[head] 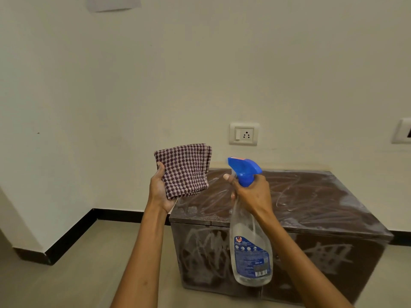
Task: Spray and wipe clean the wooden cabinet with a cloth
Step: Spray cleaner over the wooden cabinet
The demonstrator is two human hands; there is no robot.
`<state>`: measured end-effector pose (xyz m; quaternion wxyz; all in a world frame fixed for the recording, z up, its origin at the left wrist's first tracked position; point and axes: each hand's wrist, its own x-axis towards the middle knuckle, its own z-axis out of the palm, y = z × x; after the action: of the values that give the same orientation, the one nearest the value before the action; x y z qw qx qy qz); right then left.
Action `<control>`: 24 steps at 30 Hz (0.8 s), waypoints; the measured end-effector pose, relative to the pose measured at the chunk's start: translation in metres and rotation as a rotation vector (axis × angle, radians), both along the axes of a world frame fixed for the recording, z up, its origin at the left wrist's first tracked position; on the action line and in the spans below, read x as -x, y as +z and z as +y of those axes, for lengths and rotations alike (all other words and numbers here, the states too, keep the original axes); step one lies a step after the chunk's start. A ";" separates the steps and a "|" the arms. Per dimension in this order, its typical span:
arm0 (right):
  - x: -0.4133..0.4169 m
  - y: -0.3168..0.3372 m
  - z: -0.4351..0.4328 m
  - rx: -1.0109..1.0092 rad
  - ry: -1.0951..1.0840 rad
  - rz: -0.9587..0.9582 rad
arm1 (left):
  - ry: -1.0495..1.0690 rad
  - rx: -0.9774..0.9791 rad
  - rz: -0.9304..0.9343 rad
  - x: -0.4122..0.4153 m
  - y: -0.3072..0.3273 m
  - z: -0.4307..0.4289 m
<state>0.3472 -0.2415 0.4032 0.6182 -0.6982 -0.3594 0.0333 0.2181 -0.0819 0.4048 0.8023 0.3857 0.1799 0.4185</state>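
Open floor (66,274) lies left of the smeared wooden cabinet (311,201), which stands against the wall (200,74). Above its near edge, the right hand (251,192) grips the spray bottle (251,252) neck, fingers curled. The left hand (159,192) holds the folded checked cloth (184,170) upright, thumb pressing it.

Sheet of paper (113,3) at 12 o'clock is chopped by the top edge, print unreadable. Second wall plate (403,131) at 3 o'clock is cut off too. Spray bottle (251,247) label's too tiny to read.
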 end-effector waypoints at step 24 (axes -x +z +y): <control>0.064 -0.015 0.048 0.084 0.319 -0.063 | 0.176 0.152 0.005 0.085 -0.048 0.007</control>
<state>0.2835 -0.1935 0.3881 0.5635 -0.6583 -0.4835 0.1241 0.1334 -0.0747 0.3563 0.7891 0.3075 0.2461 0.4714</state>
